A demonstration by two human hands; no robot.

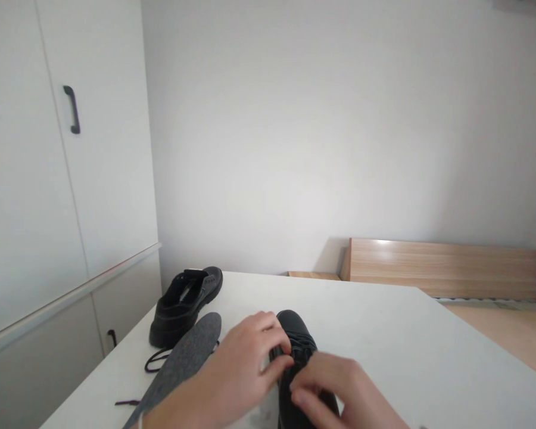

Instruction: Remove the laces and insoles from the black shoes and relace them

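A black lace-up shoe (293, 322) lies on the white table with its toe pointing away from me. Dark laces (302, 344) cross its front. My left hand (254, 351) reaches over the shoe's left side, thumb and index finger closed together at the edge of the lacing. On the nearer right side, my right hand (335, 387) has its thumb and fingertips pressed together over the shoe. Whatever either pinch holds is too small and dark to make out. The heel end runs out of the picture at the bottom, partly behind my right hand.
A second black shoe (178, 310), without visible lacing, stands at the table's left edge. Beside it lies a grey insole (185, 357), partly behind my left forearm, with a loose black lace (154, 360) near it. White cupboard doors (111, 137) rise at the left.
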